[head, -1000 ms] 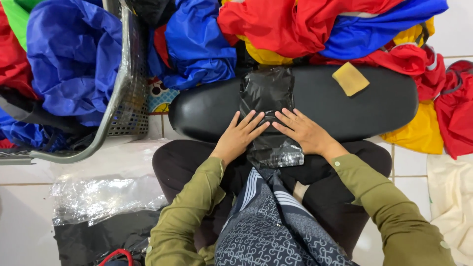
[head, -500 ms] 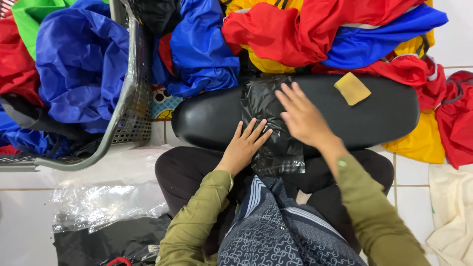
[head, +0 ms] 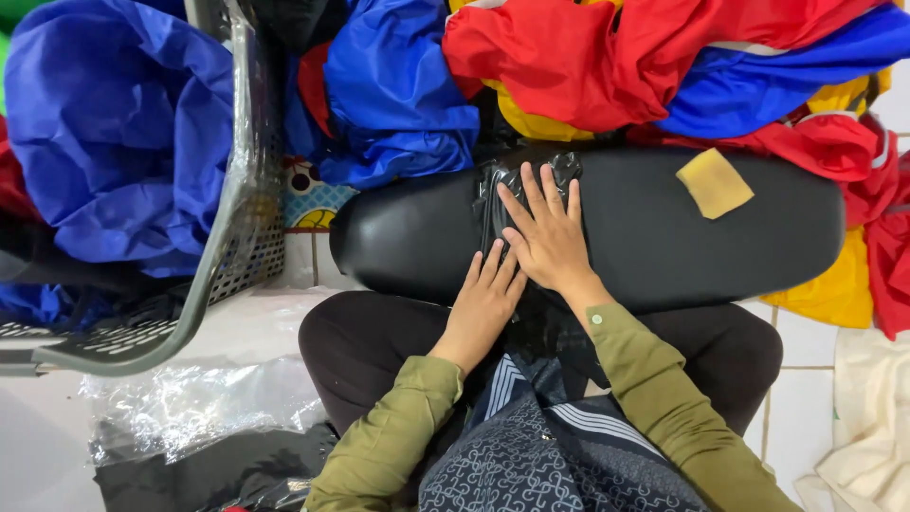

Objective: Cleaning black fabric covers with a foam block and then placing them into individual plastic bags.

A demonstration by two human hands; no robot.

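We have a flat packet of dark folded cloth sealed in clear crinkled plastic film (head: 500, 194) lying across the long black padded cushion (head: 616, 237) in front of our knees. Our right hand (head: 548, 237) lies on top of it, palm down, fingers spread and straight — pressing, not gripping. Our left hand (head: 483, 303) rests flat at the packet's near end, fingers extended together, closed around nothing.

We judge the packet light and soft, yielding under the palm, and the film looks slick — likely to slide on the smooth cushion and to crackle and crease. The safest hold is probably at the two short ends, or pinched along an edge where the film is slack.

Behind the cushion lies a heap of blue, red and yellow fabric (head: 607, 66); a grey plastic mesh basket (head: 237, 246) stands to the left.
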